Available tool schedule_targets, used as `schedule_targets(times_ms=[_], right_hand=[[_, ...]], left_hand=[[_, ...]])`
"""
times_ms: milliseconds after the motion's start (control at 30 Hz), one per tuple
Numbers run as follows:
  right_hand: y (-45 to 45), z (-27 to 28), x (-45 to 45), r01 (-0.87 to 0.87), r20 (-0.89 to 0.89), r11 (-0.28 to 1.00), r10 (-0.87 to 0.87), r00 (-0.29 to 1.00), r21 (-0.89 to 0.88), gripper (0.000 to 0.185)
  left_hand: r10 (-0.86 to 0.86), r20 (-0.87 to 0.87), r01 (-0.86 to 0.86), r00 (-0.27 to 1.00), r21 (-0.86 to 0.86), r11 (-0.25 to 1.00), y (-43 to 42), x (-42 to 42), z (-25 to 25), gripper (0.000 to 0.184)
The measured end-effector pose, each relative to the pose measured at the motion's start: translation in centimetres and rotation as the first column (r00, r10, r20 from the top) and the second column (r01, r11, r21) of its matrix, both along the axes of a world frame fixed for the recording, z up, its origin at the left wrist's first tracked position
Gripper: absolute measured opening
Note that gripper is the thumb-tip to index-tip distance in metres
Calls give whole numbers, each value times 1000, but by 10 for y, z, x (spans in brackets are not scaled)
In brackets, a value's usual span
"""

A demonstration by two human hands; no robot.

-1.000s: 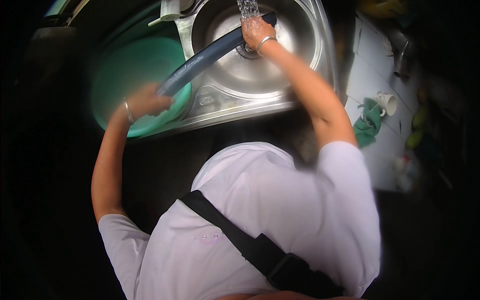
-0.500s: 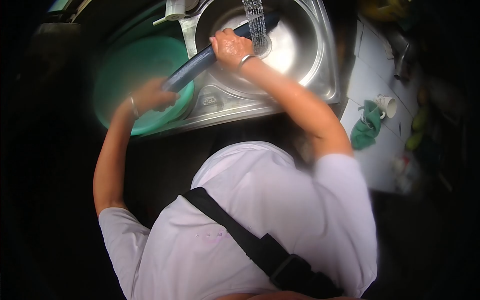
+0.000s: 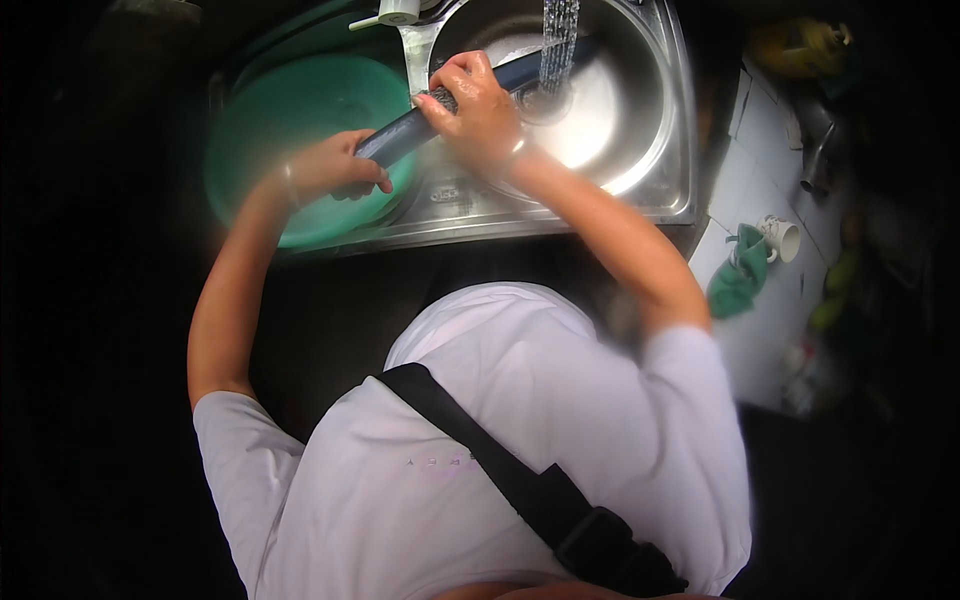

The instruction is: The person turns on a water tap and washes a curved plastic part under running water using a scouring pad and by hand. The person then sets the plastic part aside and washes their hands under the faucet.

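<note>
A long dark blue-grey tube-like object (image 3: 398,138) slants from the green basin (image 3: 235,130) up into the round steel sink (image 3: 648,150). My left hand (image 3: 335,168) is closed round its lower end, above the basin. Farther up, my right hand (image 3: 478,108) presses a grey, rough-textured scrubber (image 3: 440,98) against the object, fingers curled over it. Water (image 3: 559,45) falls from above onto the object's upper part, to the right of my right hand. The far end lies inside the sink bowl.
White tiles (image 3: 755,190) at the right carry a white cup (image 3: 782,240) on its side and a green cloth (image 3: 738,275). A white fitting with a lever (image 3: 398,10) stands behind the basin. A metal spout-like item (image 3: 818,155) is farther right.
My right hand has moved left and down along the object, out of the water stream, and the scrubber now shows under its fingers. My left hand still holds the lower end.
</note>
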State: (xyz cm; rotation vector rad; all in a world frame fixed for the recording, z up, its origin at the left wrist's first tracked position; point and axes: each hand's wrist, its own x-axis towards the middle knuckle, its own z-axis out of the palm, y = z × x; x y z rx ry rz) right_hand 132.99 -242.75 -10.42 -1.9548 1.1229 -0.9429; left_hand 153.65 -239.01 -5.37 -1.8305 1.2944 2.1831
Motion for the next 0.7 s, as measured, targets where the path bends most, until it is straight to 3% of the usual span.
schedule_targets(times_ms=[33, 100, 367, 467, 567, 600, 700], right_hand=[[12, 7, 14, -69, 29, 997, 68, 997, 21, 20], [26, 11, 30, -184, 23, 975, 189, 982, -126, 18], [-44, -57, -33, 75, -207, 971, -123, 970, -228, 14], [-32, -42, -18, 83, -154, 979, -112, 982, -187, 12], [3, -7, 18, 2, -72, 986, -14, 997, -164, 10], [14, 2, 34, -45, -14, 971, 43, 999, -234, 11], [37, 27, 55, -138, -21, 965, 137, 990, -223, 13]], left_hand=[[1, -5, -1, 1000, 6, 1000, 1, 2, -3, 30], [5, -24, -5, 1000, 11, 1000, 0, 1, -1, 31], [57, -106, -57, 993, 8, 998, 4, 2, 1, 31], [120, -153, -120, 981, 8, 993, 5, 2, 6, 34], [322, -206, -310, 924, 92, 946, 4, -1, 14, 55], [298, -184, -288, 937, 81, 954, 2, -3, 13, 69], [475, -199, -467, 857, 89, 880, 7, -3, 20, 71]])
